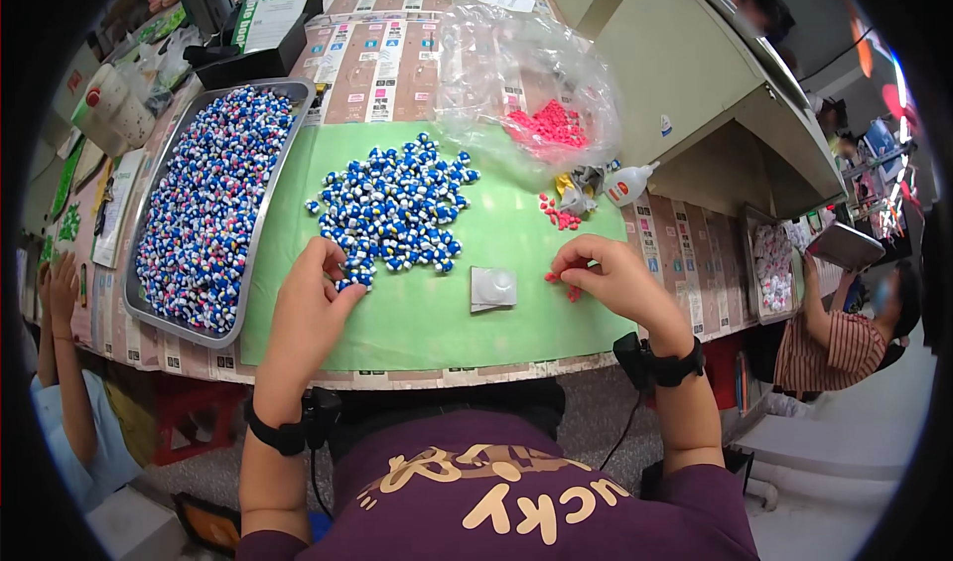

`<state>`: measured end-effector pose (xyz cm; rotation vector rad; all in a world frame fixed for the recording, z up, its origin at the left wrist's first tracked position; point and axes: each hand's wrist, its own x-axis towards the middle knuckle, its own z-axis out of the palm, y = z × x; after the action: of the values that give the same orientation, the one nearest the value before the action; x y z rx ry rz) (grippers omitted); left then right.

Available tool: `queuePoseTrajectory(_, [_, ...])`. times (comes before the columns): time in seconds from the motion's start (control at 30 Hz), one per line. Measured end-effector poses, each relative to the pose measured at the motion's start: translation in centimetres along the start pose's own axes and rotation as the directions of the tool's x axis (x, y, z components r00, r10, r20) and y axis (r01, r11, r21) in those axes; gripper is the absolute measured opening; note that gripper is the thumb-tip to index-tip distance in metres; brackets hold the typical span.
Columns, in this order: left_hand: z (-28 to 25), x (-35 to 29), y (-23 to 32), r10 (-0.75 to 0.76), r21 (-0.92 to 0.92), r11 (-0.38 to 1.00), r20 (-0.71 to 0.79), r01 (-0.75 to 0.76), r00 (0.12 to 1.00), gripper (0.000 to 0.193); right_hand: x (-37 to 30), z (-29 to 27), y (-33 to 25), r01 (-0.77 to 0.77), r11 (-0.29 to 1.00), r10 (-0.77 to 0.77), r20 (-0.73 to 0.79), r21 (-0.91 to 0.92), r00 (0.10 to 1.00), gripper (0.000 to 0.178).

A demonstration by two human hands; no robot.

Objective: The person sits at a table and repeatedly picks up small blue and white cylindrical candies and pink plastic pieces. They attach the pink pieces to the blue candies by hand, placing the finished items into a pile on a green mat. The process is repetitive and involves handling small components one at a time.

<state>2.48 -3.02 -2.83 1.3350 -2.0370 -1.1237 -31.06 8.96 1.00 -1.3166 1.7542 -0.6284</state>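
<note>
The left grip (349, 285) stands slightly apart at the blue-and-white pieces (397, 209) just beyond it, while the right grip (559, 273), its closure unclear, has red pieces (575, 294) at its fingertips, best isolated by light pinching.

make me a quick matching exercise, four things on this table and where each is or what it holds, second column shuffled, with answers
1. metal tray
2. clear plastic bag
3. white bottle
4. small white square

a. between left hand and right hand
b. holds only pink pieces
c. just right of the crumpled packet
d. filled mostly with blue-and-white pieces

Pairs: 1-d, 2-b, 3-c, 4-a
</note>
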Motion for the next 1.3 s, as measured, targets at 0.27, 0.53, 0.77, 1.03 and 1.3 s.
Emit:
queuePoseTrajectory(0.27, [-0.3,-0.6,0.2,0.016,-0.053,0.998,-0.008,-0.017,1.000,0.034,-1.5,-0.2,0.2,0.182,0.982,-0.184,-0.044,-0.044,0.982,0.016])
queuePoseTrajectory(0.53, [-0.9,-0.7,-0.5,0.028,-0.056,0.998,0.009,-0.028,1.000,0.025,-1.0,-0.1,-0.1,0.195,0.980,-0.196,-0.241,-0.029,0.950,0.014])
queuePoseTrajectory(0.77, [-2.1,-1.3,0.2,0.046,-0.351,0.935,-0.001,-0.044,0.999,0.024,2.3,1.9,-0.4,0.185,0.955,-0.240,-0.234,-0.233,0.942,0.007])
queuePoseTrajectory(1.03, [-2.4,-1.9,1.3,0.040,-0.664,0.748,0.082,0.024,0.996,0.027,1.6,-1.0,1.7,0.111,0.945,-0.218,-0.343,-0.307,0.914,0.012])
queuePoseTrajectory(1.3, [-0.7,-2.1,2.4,0.048,-0.670,0.742,0.064,0.007,0.997,0.030,0.0,0.8,0.5,0.105,0.980,-0.147,-0.253,-0.171,0.956,0.012])
